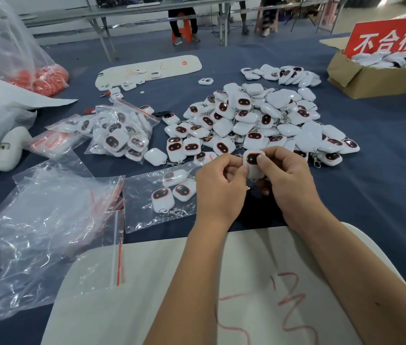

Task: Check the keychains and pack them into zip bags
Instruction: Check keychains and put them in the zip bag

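Counted: 1 white plastic keychain w/ red-rimmed dark oval face (253,159) held up; 3 more seen in the flat clear zip bag (162,199); 2 filled clear zip bags (122,131); 1 brown cardboard box (381,78); 2 white boards (147,70). Loose pile of white keychains (259,120): too many, approx. dozens. Stack of empty clear bags (47,220): count can't be told.

This is a packing and inspection workshop, a plain factory floor. A long desk (371,170) under blue cloth carries a heap of identical white keychains (254,120), filled zip bags (122,130), a stack of empty bags (47,220), and a cardboard box (376,78) with a red Chinese sign (393,38) holding more white pieces. Behind it stand rows of metal-legged tables (147,11) where other people's legs (182,23) show at an orange stool (184,31), and big plastic sacks (10,51) of red parts lie to the left.
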`<state>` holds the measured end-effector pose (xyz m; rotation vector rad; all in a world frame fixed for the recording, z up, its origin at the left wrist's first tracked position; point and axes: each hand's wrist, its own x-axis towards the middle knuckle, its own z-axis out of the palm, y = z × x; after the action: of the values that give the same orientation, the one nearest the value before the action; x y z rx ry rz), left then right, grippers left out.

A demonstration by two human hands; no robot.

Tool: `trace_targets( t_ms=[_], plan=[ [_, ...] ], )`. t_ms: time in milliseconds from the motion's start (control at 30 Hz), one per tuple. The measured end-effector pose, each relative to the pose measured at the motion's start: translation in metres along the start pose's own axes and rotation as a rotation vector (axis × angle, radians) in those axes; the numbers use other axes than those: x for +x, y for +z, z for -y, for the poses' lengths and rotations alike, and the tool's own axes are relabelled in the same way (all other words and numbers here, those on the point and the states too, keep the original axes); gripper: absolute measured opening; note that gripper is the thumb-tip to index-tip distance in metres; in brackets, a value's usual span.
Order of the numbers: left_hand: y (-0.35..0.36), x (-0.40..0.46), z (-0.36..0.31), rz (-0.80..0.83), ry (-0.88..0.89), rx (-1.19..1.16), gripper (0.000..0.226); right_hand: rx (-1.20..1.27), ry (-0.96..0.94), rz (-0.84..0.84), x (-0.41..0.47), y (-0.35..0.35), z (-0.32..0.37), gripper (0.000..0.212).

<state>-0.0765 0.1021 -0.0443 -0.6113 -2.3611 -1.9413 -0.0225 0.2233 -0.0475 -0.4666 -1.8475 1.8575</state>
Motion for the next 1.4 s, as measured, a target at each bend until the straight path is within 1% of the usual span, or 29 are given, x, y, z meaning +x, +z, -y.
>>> trace_targets(
  t_ms=[233,333,400,533,633,700,767,833,900,1000,1067,1200,1267,1333,1400],
  plan=[
    [-0.001,0.0,-0.001,0.0,-0.004,0.014,0.014,-0.018,-0.007,0.024,0.0,-0.001,0.001,0.014],
    [-0.002,0.001,-0.002,-0.027,-0.042,-0.014,0.015,0.014,-0.026,0.092,-0.001,0.0,0.001,0.013],
    [-0.003,0.001,-0.004,-0.044,-0.055,-0.029,0.018,-0.018,-0.048,0.128,-0.001,0.001,0.0,0.014],
    [-0.003,0.0,-0.006,-0.065,-0.048,-0.026,0.021,-0.061,-0.081,0.113,-0.001,0.0,-0.002,0.018],
    [-0.003,0.0,-0.005,-0.072,-0.041,-0.018,0.017,-0.107,-0.1,0.084,-0.001,0.002,-0.003,0.02],
    [-0.002,0.0,-0.006,-0.111,-0.013,0.01,0.014,-0.097,-0.081,0.079,0.0,0.002,-0.003,0.017],
    [-0.003,-0.001,-0.007,-0.191,0.017,0.055,0.012,-0.094,-0.068,0.071,-0.001,0.001,-0.003,0.014],
    [-0.005,-0.002,-0.006,-0.26,0.038,0.137,0.008,-0.122,-0.074,0.043,-0.001,0.002,-0.003,0.014],
    [-0.005,-0.003,-0.005,-0.278,0.027,0.271,0.003,-0.105,-0.079,0.013,-0.001,0.003,-0.003,0.016],
    [-0.005,-0.007,-0.007,-0.231,-0.039,0.512,0.026,-0.094,-0.078,0.001,-0.001,0.001,-0.003,0.014],
    [-0.004,-0.008,-0.008,-0.19,-0.068,0.604,0.035,-0.1,-0.087,-0.003,0.0,0.001,-0.003,0.014],
    [-0.004,-0.009,-0.012,-0.2,-0.1,0.607,0.03,-0.091,-0.071,-0.008,0.001,0.002,-0.003,0.011],
    [-0.005,-0.009,-0.013,-0.203,-0.104,0.596,0.026,-0.031,-0.048,0.041,0.0,0.002,-0.001,0.012],
    [-0.007,-0.008,-0.014,-0.208,-0.109,0.567,0.02,0.09,-0.013,0.094,-0.001,0.003,0.002,0.011],
    [-0.009,-0.007,-0.013,-0.22,-0.113,0.53,0.012,0.081,-0.016,0.109,-0.002,0.003,0.002,0.01]
  ],
)
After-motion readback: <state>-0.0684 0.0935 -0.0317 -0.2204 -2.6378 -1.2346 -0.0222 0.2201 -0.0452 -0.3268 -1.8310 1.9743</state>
